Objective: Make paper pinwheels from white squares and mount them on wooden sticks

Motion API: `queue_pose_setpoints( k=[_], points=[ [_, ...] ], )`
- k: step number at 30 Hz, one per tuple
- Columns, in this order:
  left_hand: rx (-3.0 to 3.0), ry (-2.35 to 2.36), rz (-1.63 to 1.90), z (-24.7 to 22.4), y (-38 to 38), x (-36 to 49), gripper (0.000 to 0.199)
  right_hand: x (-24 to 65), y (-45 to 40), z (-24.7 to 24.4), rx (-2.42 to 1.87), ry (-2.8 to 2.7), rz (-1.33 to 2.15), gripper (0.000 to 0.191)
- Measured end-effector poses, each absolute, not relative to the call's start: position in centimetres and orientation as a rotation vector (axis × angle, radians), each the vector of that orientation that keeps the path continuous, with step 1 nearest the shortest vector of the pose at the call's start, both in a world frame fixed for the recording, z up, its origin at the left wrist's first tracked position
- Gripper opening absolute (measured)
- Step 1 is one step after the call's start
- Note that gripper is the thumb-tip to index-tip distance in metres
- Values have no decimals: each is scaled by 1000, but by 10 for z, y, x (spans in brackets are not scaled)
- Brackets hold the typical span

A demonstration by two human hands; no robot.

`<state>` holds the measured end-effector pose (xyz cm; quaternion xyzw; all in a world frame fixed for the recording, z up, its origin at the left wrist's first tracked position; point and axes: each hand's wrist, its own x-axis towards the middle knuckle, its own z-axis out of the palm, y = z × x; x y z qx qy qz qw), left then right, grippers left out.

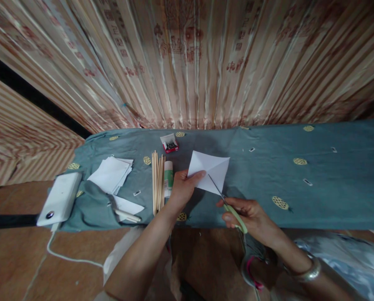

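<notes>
White stacked paper squares lie towards the left end of the cloth-covered tabletop. Next come a row of wooden sticks and, beside it, a green-and-white tube, with an open red box of small pieces beyond. The left hand has a narrow grip, pinching the creased paper square near its left corner, above the cloth. On the right, the grip of the right hand is closed round the green handles of the scissors, whose blades run from the near right corner towards the middle. The step appears to be a diagonal cut; its depth cannot be told. Cutting here calls for a taut sheet, blades on the crease, stopping short of the centre and thumb.
</notes>
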<state>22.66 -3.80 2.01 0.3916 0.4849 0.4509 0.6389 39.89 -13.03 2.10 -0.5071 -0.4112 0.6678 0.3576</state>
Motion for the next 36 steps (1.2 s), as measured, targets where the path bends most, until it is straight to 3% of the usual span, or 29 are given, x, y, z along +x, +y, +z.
queue_pose_setpoints(
  k=[10,13,19,28,32,36],
  points=[
    [751,1098,1130,24,-25,218,40,426,-127,25,-1341,-1286,1767,42],
    [745,1098,1127,24,-25,217,43,441,-123,26,-1430,-1257,1621,42],
    [902,1065,847,17,-37,229,33,451,-110,29,-1522,-1019,1108,49],
    [1201,1015,541,8,-45,235,23,443,-107,28,-1553,-1279,1026,42],
    [1022,1010,743,9,-44,240,35,441,-106,24,-1574,-1272,1019,35],
    [675,913,992,13,-51,251,73,436,-102,18,-1542,-1100,939,39]
  ],
)
